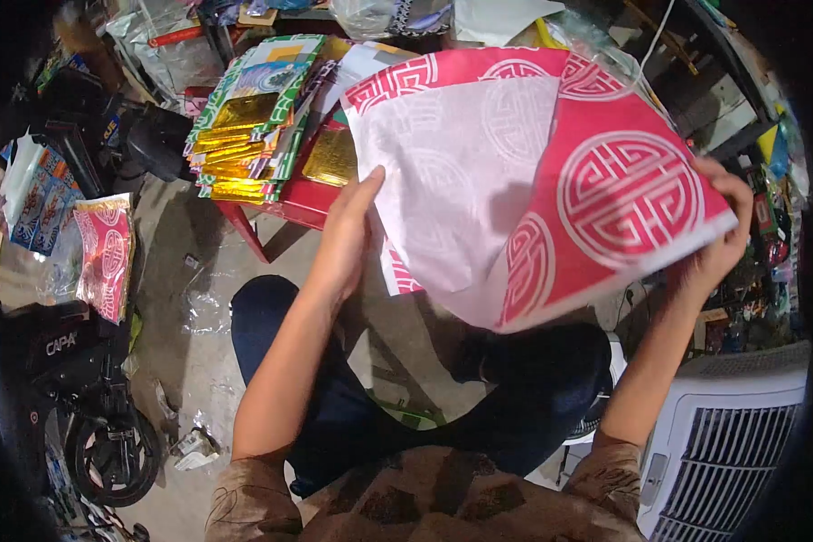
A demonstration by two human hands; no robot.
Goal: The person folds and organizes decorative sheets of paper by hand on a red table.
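Observation:
A large pink-red sheet (637, 194) with white round patterns is held up over my lap, curled so that part of its pale underside shows. My left hand (352, 226) is at the sheet's left edge, its thumb on the pale side and its other fingers behind. At the right corner my right hand (724, 221) grips the sheet, fingers wrapped round the edge. Behind the sheet, a red stool (303, 215) bears a stack of green-patterned paper packets (266, 77) with gold foil pieces (235, 149) on top. Another gold square (332, 158) lies beside the stack.
A folded pink patterned bundle (108, 257) lies at the left near blue printed packs (50, 203). A black wheeled frame (113, 452) stands at the lower left, a grey slatted appliance (727, 452) at the lower right. Plastic wrap (210, 303) lies on the floor.

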